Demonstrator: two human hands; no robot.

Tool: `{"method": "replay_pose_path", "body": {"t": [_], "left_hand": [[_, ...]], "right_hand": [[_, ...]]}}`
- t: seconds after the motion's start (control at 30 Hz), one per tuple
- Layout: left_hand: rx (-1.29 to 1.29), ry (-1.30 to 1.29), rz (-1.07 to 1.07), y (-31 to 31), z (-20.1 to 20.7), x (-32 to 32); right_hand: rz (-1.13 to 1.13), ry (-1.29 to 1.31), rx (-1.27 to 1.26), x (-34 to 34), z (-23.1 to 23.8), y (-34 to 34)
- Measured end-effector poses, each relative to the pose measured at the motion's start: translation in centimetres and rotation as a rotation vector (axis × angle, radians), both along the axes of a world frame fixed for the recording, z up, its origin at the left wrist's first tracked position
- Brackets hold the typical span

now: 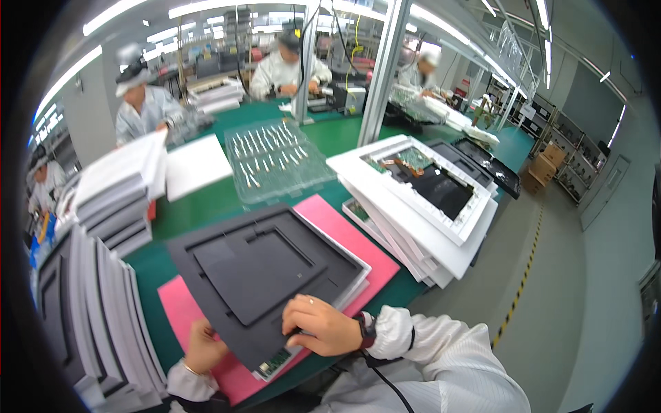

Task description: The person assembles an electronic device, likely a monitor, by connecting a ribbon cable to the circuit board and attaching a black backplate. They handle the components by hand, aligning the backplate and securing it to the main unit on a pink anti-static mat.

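Observation:
A black recessed panel (251, 265) lies askew over a white frame (358, 286), in front of me. A corner of a green circuit board (275, 363) peeks out below the panel's near edge. Under them is a pink sheet (182, 310). My left hand (204, 347) is closed at the panel's near left edge, its fingertips partly hidden. My right hand (320, 327) curls its fingers over the near right edge, thumb below them, gripping the panel.
At left stand a stack of black and white trays (113, 310) and a pile of white sheets (120, 179). Stacked white frames (420, 234) with a circuit board on top stand at right. A clear tray (275, 162) holds small cables. Several co-workers sit across the green bench (182, 224).

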State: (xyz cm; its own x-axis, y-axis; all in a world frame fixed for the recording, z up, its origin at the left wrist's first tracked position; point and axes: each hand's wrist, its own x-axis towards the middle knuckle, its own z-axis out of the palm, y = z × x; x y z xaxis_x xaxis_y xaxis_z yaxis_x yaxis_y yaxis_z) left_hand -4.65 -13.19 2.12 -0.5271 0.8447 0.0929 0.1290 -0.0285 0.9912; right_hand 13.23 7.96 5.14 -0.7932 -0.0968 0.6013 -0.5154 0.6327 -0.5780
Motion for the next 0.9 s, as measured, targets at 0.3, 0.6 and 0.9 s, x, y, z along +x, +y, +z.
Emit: {"method": "replay_pose_path", "body": {"t": [0.3, 0.6, 0.9], "left_hand": [[0.116, -0.054, 0.006, -0.4, -0.8, -0.1], [0.09, -0.105, 0.002, -0.6, -1.0, -0.4], [0.147, -0.127, -0.002, -0.7, -1.1, -0.5]], "right_hand": [[-0.003, 0.034, -0.015, -0.1, 0.2, -0.3], [-0.02, 0.022, -0.013, 0.1, 0.0, -0.5], [-0.03, 0.029, -0.005, -0.1, 0.2, -0.6]]}}
